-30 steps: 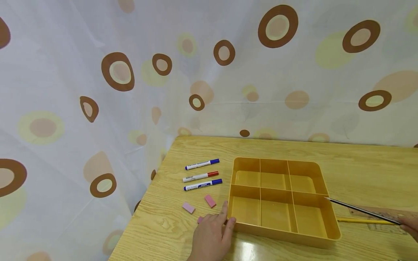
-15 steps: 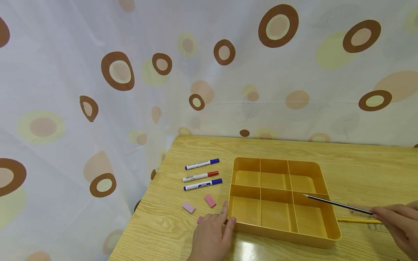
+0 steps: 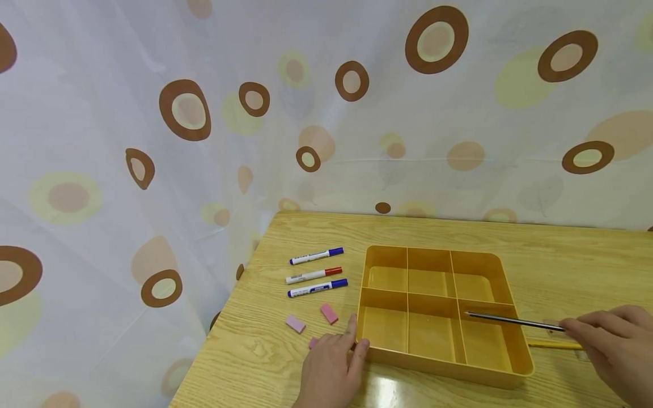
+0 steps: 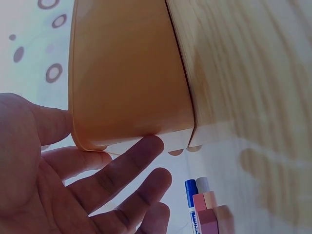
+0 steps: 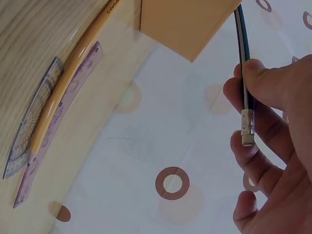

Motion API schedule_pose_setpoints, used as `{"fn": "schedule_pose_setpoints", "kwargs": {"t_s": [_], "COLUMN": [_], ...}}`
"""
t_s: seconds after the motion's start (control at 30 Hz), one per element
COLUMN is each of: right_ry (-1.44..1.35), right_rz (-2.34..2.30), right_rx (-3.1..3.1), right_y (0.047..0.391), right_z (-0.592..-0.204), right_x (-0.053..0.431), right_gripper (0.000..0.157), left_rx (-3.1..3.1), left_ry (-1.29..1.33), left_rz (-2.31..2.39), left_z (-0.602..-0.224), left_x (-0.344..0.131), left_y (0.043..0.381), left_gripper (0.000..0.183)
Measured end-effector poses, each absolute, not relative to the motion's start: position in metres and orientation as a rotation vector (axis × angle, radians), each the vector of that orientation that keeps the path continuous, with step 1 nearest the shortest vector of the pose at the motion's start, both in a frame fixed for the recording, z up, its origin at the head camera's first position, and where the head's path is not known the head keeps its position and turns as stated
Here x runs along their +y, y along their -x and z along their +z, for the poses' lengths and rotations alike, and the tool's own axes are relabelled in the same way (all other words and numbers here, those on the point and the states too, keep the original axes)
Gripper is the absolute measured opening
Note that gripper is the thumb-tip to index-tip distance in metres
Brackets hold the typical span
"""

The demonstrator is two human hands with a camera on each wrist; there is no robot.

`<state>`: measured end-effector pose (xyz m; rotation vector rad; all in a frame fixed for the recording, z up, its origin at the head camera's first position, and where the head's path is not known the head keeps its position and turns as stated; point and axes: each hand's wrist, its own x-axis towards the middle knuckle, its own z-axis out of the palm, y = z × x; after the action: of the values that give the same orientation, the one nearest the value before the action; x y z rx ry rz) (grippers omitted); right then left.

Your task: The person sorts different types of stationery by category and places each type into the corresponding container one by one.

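Observation:
My right hand (image 3: 619, 345) pinches a black-and-silver pencil (image 3: 515, 321) between thumb and fingers near its eraser end (image 5: 247, 127). The sharpened tip points left, over the divider by the front-right compartment of a yellow-orange six-compartment box (image 3: 439, 367). No objects show in the compartments. At the box's front-left corner, my left hand (image 3: 329, 368) touches the walls with thumb and index finger. In the left wrist view the other fingers (image 4: 146, 195) are extended and spread beside the box wall (image 4: 131, 73).
Three markers (image 3: 313, 275) lie left of the box. Nearer are several small erasers (image 3: 329, 313), one partly hidden by the left hand. Right of the box lie a yellow pencil (image 5: 68, 73), a pinkish ruler (image 5: 61, 117) and a protractor (image 5: 36, 114). A patterned curtain hangs behind.
My right hand has come in from the right edge, carrying the pencil leftward until its tip is over the box. The left hand has stayed at the box corner.

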<state>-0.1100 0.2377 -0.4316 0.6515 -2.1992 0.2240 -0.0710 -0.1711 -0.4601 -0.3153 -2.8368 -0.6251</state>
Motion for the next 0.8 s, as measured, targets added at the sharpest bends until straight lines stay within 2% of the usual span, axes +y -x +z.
{"fn": "schedule_pose_setpoints", "kwargs": {"t_s": [0.3, 0.63, 0.8], "right_ry": [-0.629, -0.718, -0.661], "right_rz": [0.151, 0.282, 0.246], "right_rx": [-2.257, -2.023, -2.070], "right_y": [0.112, 0.128, 0.127], "right_z": [-0.423, -0.440, -0.441], "right_x": [0.224, 0.208, 0.204], "right_gripper": [0.085, 0.069, 0.077], "left_rx": [-2.836, -2.843, -2.847], "left_ry": [0.325, 0.319, 0.316], "left_rz": [-0.615, -0.627, -0.618], "left_z": [-0.458, -0.458, -0.459], "left_x": [-0.171, -0.172, -0.172], "left_y": [0.071, 0.071, 0.070], "left_gripper": [0.055, 0.056, 0.055]}}
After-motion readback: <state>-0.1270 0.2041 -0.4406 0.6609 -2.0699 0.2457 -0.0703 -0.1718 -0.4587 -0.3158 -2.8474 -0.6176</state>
